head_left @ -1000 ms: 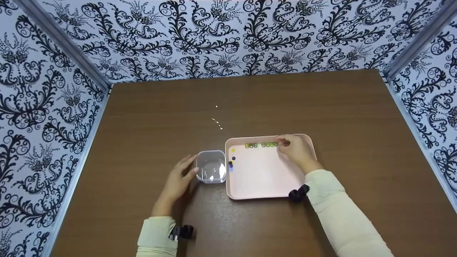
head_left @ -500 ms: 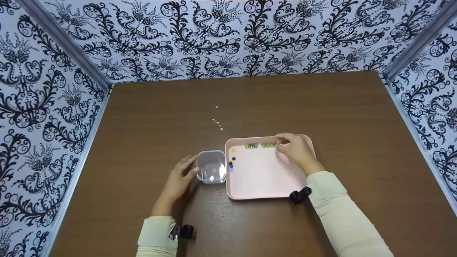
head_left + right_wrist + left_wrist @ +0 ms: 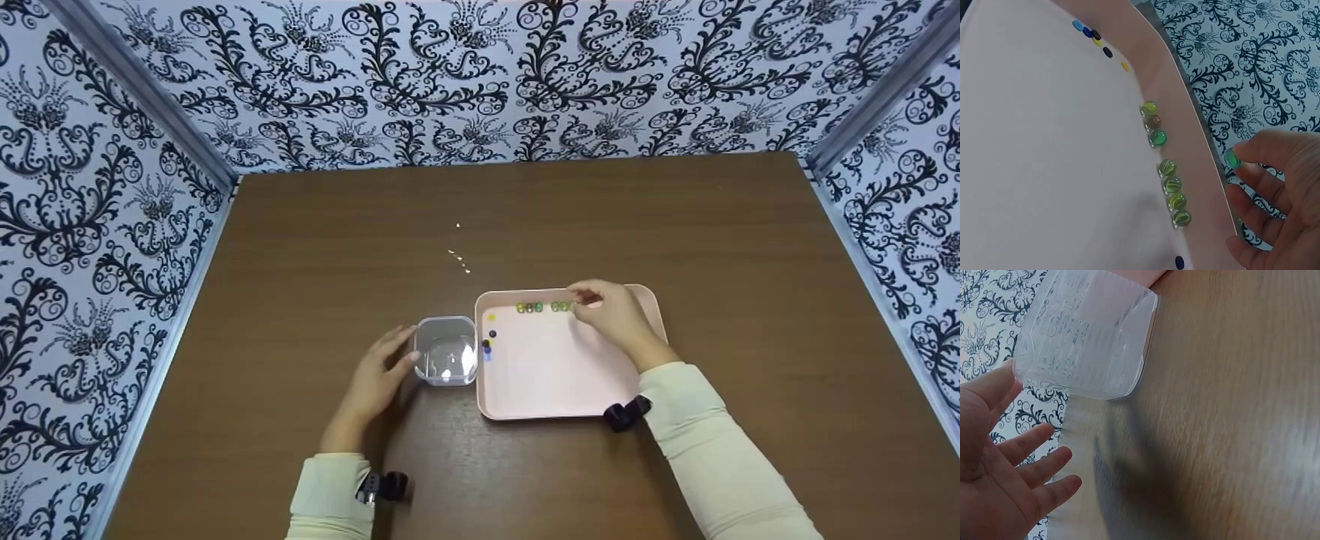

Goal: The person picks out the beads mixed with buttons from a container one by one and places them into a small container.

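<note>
My right hand (image 3: 613, 313) pinches a green glass marble (image 3: 1233, 158) between thumb and fingertip above the far side of a pink tray (image 3: 555, 375). Along that side sits a row of glass marbles (image 3: 1172, 184), yellow-green in one group. Beside it is a shorter group with a green marble (image 3: 1158, 137), a brownish marble (image 3: 1153, 121) and a yellowish marble (image 3: 1149, 107). My left hand (image 3: 377, 379) touches the left side of a clear plastic container (image 3: 445, 351) with thumb and forefinger. In the left wrist view its other fingers stay apart from the container.
Small flat discs in yellow (image 3: 1125, 66), black (image 3: 1107, 52) and blue (image 3: 1077, 25) lie near the tray's left wall. A dark blue disc (image 3: 1179, 262) lies nearer the right hand. The container stands against the tray on a brown table (image 3: 337, 247); patterned walls surround it.
My right hand has shifted slightly left along the tray's far side, over the row of marbles. The left hand, container and tray have kept their places.
</note>
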`<control>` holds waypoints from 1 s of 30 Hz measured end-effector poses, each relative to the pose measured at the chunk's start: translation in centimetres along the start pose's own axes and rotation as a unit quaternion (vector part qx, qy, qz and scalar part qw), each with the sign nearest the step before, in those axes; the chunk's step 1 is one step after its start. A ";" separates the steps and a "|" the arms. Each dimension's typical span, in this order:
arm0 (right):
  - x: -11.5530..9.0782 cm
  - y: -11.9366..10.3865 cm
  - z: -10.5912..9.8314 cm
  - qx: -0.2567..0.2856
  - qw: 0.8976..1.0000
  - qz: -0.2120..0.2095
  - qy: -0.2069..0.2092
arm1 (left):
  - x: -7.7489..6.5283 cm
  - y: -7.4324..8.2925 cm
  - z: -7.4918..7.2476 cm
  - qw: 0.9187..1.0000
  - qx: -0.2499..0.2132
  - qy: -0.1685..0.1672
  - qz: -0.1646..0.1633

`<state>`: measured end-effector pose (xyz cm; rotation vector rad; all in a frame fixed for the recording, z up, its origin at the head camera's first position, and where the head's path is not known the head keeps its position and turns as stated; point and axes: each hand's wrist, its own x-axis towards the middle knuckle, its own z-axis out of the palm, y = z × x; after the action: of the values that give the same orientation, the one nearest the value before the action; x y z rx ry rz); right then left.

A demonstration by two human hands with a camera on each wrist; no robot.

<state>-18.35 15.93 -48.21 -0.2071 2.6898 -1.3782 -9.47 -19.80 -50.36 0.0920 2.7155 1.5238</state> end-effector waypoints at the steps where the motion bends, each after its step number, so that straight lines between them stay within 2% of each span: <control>1: 0.0 -0.1 0.0 0.001 1.000 0.000 -0.001 | 0.0 0.0 0.0 1.000 0.000 0.000 0.000; 12: -0.3 -1.2 0.4 0.003 1.000 -0.013 -0.001 | 0.0 0.1 0.0 1.000 -0.003 0.000 0.001; 18: -0.5 -2.0 0.6 -0.016 1.000 -0.019 0.003 | 0.1 0.0 0.1 1.000 -0.001 -0.001 0.000; 25: -0.7 -2.6 1.0 -0.017 0.999 -0.041 0.006 | 0.0 0.2 0.2 1.000 -0.012 0.003 -0.028; 30: -0.7 -3.2 1.5 -0.016 0.999 -0.044 0.008 | 0.0 0.2 0.2 1.000 -0.014 0.005 -0.028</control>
<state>-17.24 13.04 -46.46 -0.3220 2.7487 -1.3662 -9.47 -19.56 -50.29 0.0095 2.6796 1.5494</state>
